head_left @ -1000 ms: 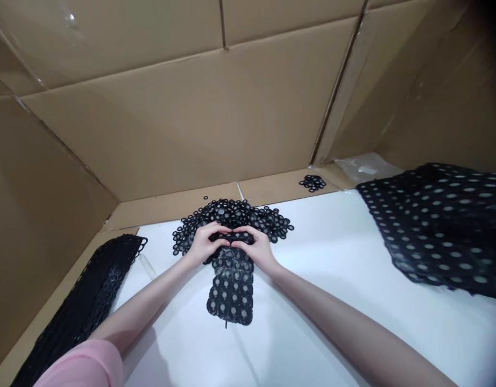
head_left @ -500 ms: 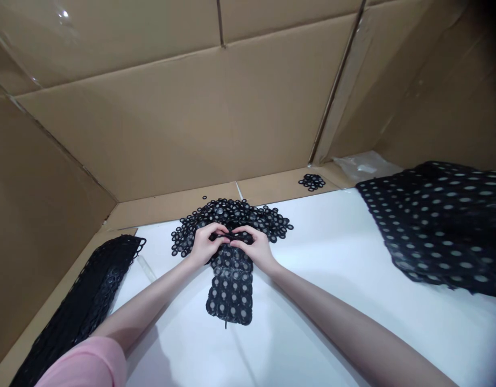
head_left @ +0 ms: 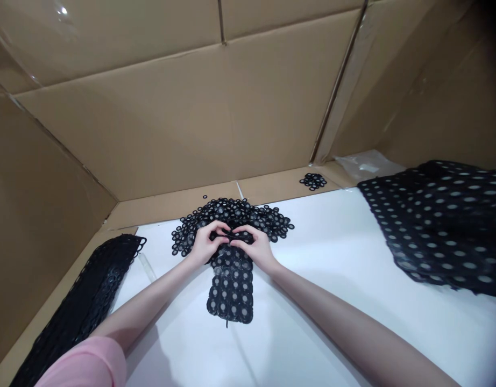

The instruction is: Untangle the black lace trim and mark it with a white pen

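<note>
A dotted black strip (head_left: 231, 294) lies lengthwise on the white table (head_left: 312, 301), its near end flat and its far end under the fingertips of both hands. The left hand (head_left: 205, 244) comes in from the strip's left and the right hand (head_left: 256, 247) from its right, thumbs on the near side and fingers curled over the far side. Each grip appears clamped on the strip's far end, the two sets of fingertips nearly meeting; whether a loose ring is also caught between them is too small to tell.

Just beyond the strip, and meeting its far end, spreads a pile of black rings (head_left: 226, 208). Farther off, beyond it and to its right, sits a small cluster of rings (head_left: 313, 181). A long black bundle (head_left: 82, 295) lies well to the strip's left, and a wide dotted sheet (head_left: 437, 226) well to its right.

Good handling here would seem to call for even pressure from both thumbs, so the far edge stays square and the rows of dots do not skew. Small fingertip movements look wiser than pulling, since the near end lies unheld and could slide. Loose rings close behind the fingers could snag under that edge.
</note>
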Action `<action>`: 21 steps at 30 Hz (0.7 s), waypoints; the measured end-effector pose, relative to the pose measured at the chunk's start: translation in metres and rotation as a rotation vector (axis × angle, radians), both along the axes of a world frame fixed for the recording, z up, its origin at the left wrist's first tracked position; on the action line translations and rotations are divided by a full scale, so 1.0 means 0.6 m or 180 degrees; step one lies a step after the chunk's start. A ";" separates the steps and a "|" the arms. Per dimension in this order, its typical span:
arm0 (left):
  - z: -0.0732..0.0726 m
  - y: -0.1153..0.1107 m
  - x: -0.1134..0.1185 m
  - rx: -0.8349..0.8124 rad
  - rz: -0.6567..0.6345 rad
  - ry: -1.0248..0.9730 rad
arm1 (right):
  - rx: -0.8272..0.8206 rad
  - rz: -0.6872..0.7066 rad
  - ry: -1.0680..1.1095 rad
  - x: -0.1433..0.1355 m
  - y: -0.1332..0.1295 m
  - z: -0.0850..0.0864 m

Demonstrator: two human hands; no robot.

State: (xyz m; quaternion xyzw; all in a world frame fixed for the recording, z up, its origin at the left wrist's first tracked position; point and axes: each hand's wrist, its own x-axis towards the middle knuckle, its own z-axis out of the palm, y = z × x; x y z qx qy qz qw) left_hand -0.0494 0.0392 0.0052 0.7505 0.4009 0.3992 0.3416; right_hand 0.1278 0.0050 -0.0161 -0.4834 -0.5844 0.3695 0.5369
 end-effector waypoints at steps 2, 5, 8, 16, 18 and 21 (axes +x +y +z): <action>-0.001 -0.001 0.004 0.0035 0.0020 0.0030 | 0.0008 0.0013 -0.0023 0.000 0.000 0.001; 0.001 -0.006 0.007 0.0109 0.0048 0.0066 | 0.0074 0.0008 -0.0067 0.000 -0.001 0.000; 0.009 -0.011 0.004 0.0232 0.0022 0.0050 | 0.0208 0.0002 -0.0130 0.002 -0.002 0.001; 0.035 -0.005 -0.016 0.1093 -0.0174 0.0787 | 0.0436 0.0212 -0.0266 0.001 -0.004 -0.002; 0.033 -0.003 -0.017 0.1233 -0.0259 0.0877 | 0.0520 0.0258 -0.0309 0.001 -0.005 -0.002; 0.027 -0.003 -0.016 0.1091 -0.0295 0.0825 | 0.0593 0.0326 -0.0433 0.000 -0.006 -0.001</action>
